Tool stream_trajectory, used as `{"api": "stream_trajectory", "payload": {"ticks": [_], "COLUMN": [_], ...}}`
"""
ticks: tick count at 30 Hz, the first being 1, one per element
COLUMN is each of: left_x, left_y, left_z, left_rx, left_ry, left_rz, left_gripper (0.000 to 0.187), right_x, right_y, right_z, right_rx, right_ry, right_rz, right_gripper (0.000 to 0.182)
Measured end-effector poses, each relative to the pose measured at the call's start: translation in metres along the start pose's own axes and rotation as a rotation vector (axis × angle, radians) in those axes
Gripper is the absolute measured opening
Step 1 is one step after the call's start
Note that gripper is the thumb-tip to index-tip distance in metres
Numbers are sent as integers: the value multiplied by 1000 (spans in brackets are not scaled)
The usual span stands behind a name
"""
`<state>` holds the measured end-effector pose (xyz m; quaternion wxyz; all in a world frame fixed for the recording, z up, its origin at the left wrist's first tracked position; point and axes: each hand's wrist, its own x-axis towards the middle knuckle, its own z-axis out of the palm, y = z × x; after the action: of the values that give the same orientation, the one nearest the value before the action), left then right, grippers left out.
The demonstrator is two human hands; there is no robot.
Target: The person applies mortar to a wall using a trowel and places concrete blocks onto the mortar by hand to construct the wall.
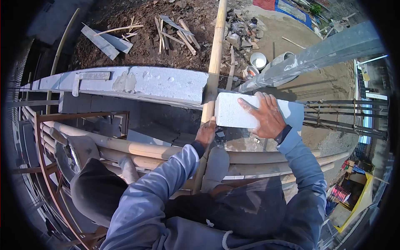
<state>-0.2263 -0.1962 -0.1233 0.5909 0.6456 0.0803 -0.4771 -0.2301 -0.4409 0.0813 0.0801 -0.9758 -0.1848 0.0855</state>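
A white block (233, 114) lies at the centre right, beside an upright bamboo pole (217, 46). Spread over the block's top, my right hand (268, 116) presses on it with fingers apart. My left hand (206, 132) is at the block's lower left corner, close to the pole; its fingers look bent, and what they grip is partly hidden. To the left runs a wall of pale blocks (166, 85), its end next to the pole. An L-shaped metal tool (93, 76) rests on that wall.
Bamboo poles (137, 148) cross below the wall. A basin with a trowel (66, 154) sits at the left. A grey beam (321, 54) slants at the upper right; steel bars (341, 112) jut out rightward. Buckets (258, 61) stand on the ground beyond.
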Motion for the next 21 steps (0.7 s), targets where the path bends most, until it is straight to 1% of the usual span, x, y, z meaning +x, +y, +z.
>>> {"api": "stream_trajectory", "payload": {"ticks": [2,5,7,10,13,15,17,19,21], "left_x": [10,20,14,6,-10,-18,-24,-25,-23], "left_y": [-11,-19,-7,8,28,38,55,49,45], "left_z": [0,8,12,9,1,3,-7,-6,-3], "left_rx": [37,63,62,232,197,-14,129,23,-96], "left_ry": [24,130,139,186,133,80,-12,7,35], "left_rz": [9,126,102,139,61,164,60,14,-16], "left_gripper": [68,63,62,61,62,66,70,70,66], "right_x": [4,6,5,4,5,1,0,0,0], "right_y": [1,4,6,6,3,3,3,1,-2], "right_z": [2,4,9,8,3,9,10,9,14], "right_rx": [0,-35,-65,-35,-22,-66,-47,-41,-69], "right_ry": [-20,-51,-58,-27,-50,0,-4,-62,-40], "right_rz": [-1,20,33,24,48,51,45,69,62], "right_gripper": [106,105,103,103,102,100,102,102,104]}}
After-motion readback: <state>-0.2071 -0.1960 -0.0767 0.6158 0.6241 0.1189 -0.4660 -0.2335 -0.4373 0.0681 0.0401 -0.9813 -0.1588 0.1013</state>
